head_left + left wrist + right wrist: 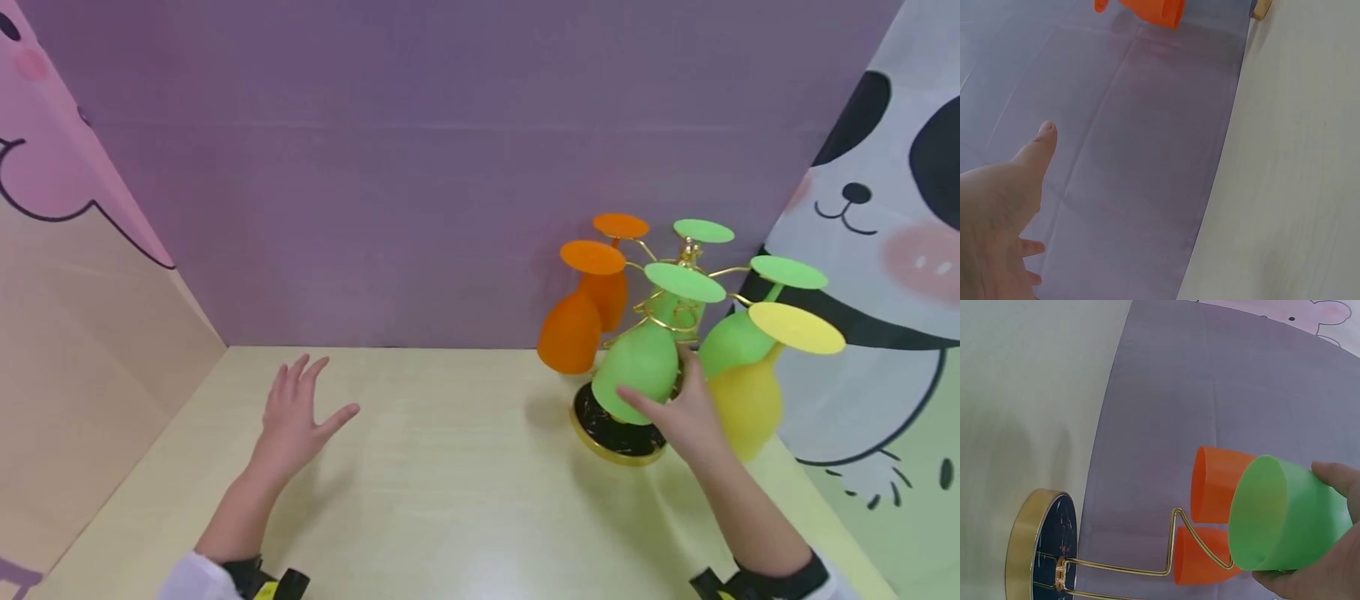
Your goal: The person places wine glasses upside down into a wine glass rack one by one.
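A light green plastic goblet point(636, 371) hangs upside down on the near side of a gold wire rack point(678, 308). My right hand point(690, 408) grips its bowl, with the thumb on one side and the fingers on the other. The right wrist view shows the rim of this green goblet point(1260, 512) with the fingers partly hidden around it. Over the left part of the table, my left hand point(294, 421) is raised with its fingers spread, holding nothing. The left wrist view shows the thumb of this left hand point(1007, 194) stretched out.
Two orange goblets point(570, 333), two more green ones point(738, 342) and a yellow goblet point(746, 408) hang around the rack. Its round black base with a gold edge point(622, 433) stands on the pale table point(450, 467). A purple backdrop point(390, 208) rises behind.
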Demonstrator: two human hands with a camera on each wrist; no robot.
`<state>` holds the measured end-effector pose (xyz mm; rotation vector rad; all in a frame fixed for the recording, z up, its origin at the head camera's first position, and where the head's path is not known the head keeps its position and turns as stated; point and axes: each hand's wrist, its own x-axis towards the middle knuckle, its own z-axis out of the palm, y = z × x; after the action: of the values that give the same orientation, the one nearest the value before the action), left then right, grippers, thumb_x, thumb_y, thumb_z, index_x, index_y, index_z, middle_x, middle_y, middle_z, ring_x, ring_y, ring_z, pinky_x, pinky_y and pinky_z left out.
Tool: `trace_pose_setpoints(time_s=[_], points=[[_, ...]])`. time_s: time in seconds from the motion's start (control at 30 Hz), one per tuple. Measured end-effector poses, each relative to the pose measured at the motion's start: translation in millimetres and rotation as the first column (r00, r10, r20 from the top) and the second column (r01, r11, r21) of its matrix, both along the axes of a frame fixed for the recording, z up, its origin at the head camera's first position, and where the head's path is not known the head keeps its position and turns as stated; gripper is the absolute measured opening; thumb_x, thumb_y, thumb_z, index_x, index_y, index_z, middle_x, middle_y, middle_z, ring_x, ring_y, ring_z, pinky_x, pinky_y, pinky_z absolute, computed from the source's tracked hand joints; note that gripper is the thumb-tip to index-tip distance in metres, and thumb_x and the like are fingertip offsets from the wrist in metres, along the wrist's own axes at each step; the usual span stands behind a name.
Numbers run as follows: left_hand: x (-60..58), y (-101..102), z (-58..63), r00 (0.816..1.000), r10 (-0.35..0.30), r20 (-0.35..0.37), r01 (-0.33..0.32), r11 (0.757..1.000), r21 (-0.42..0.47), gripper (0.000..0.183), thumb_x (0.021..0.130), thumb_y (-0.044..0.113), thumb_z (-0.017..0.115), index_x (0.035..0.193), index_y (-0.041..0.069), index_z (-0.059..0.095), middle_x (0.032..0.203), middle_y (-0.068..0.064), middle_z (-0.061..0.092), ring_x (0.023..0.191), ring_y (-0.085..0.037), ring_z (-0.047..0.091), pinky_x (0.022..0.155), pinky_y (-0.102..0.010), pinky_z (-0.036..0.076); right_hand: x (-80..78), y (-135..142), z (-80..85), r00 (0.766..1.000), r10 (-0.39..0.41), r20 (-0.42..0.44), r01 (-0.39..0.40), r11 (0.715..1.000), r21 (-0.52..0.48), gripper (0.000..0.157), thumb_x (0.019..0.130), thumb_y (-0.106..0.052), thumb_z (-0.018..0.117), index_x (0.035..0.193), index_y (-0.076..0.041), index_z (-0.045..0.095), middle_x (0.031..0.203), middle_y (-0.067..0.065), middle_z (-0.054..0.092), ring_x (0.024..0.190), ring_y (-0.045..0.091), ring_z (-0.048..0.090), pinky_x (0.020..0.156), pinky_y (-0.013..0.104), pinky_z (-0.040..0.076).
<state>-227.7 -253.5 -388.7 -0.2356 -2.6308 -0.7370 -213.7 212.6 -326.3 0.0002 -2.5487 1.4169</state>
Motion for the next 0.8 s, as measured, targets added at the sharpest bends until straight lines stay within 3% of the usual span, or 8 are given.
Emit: trace_pose_setpoints(time_s=[0.57, 0.8], points=[[4.5, 7, 0.1, 0.999, -0.015, 0.042, 0.014, 1.000, 0.020, 0.082, 0.081, 0.048, 0.062, 0.142, 0.011, 0.022, 0.145, -0.026, 0.015, 0.132, -0.047, 0.001, 0.094, -0.075, 0.010, 6.3, -4, -18.7, 0.998, -0.002, -0.068, 0.002, 1.000, 0.001, 0.104, 0.072, -0.030, 0.077, 0.143, -0.003, 0.007, 0.140, 0.030, 0.025, 0.122, 0.045, 0.032, 0.098, 0.061, 0.031], [5.1, 9, -5.4, 0.997, -0.041, 0.059, 0.041, 0.999, -0.001, 0.083, 0.081, 0.049, 0.062, 0.142, 0.011, 0.021, 0.145, -0.025, 0.015, 0.131, -0.048, 0.004, 0.095, -0.074, 0.011, 8.6, -6, -24.4, 0.996, -0.017, -0.092, 0.016, 1.000, -0.021, 0.103, 0.072, -0.028, 0.077, 0.144, -0.005, 0.007, 0.140, 0.028, 0.025, 0.121, 0.042, 0.033, 0.098, 0.060, 0.032]])
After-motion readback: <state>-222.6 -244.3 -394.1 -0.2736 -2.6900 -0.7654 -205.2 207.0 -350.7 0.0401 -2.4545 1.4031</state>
